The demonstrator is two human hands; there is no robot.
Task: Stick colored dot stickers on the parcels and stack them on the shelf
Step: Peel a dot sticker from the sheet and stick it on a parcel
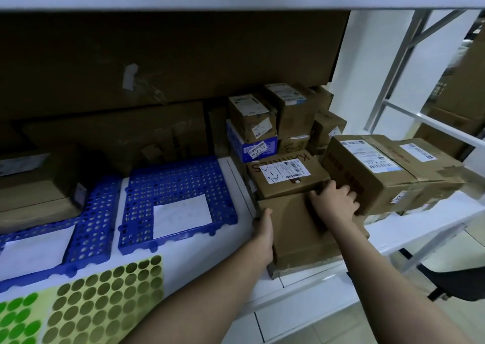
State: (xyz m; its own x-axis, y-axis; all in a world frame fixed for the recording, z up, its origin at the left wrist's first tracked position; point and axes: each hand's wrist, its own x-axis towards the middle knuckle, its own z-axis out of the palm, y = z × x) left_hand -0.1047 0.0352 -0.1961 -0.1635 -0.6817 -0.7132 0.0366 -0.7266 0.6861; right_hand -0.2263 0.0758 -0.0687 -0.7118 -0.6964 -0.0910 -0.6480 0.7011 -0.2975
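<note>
A plain brown parcel (296, 228) lies on the white shelf (199, 259), its near end over the shelf's front edge. My left hand (262, 231) holds its left side, thumb on top. My right hand (334, 199) rests on its far right part, fingers curled against the labelled parcel (286, 176) stacked behind it. That parcel carries a white label and a small dot. A gold dot sticker sheet (105, 301) and a green dot sheet (18, 320) lie at the shelf's near left.
Two blue perforated mats (178, 181) with white papers lie left of the parcels. Several small boxes (275, 118) are stacked behind, larger taped boxes (380, 170) stand to the right, big cartons (131, 63) fill the back. A black chair (456, 283) stands lower right.
</note>
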